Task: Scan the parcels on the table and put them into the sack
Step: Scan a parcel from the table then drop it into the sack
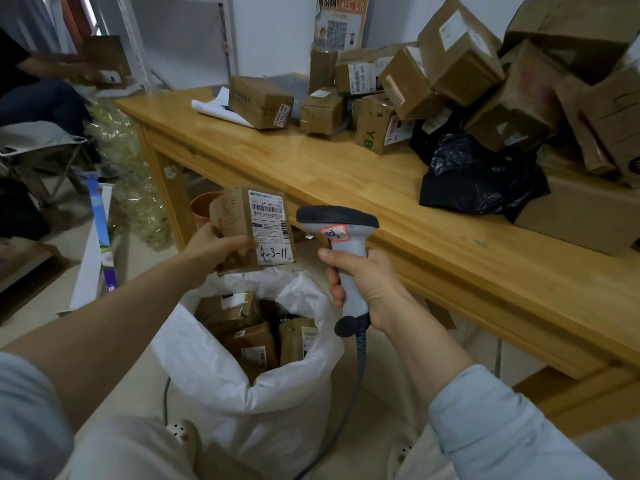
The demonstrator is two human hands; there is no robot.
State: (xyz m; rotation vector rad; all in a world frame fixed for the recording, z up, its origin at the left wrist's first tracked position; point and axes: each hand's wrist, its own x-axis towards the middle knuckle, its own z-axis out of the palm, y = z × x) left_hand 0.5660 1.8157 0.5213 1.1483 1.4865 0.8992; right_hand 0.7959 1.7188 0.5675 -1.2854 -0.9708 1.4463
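Just above the sack's mouth, left of frame centre, a small cardboard parcel (pixel 242 233) sits in the left hand (pixel 211 249). The thumb presses across its front face and the fingers wrap round its nine o'clock edge. Its shipping label (pixel 268 216) faces up towards the camera. At three o'clock of it, just beside it, the right hand (pixel 367 282) is wrapped tight round the handle of a barcode scanner (pixel 341 237).

The scanner's head stands beside the label rather than square to it, so a read may miss or pick up the wrong one of the several barcodes. The grip takes only one side of the parcel, so it could tip out. It would probably land in the sack unscanned.

The parcel is a dented brown carton under glossy tape, its paper label bearing handwritten numbers. The scanner is smooth grey plastic with a dark rubbery cap and a coiled cable (pixel 360 351) at six o'clock.

Below, the white woven sack (pixel 284 410) is crinkled and slumped open, already holding several taped cartons (pixel 252 344). Towards one o'clock, the varnished wooden table (pixel 346 174) carries a leaning heap of cartons (pixel 485 81) and a crumpled black plastic mailer (pixel 481 178).
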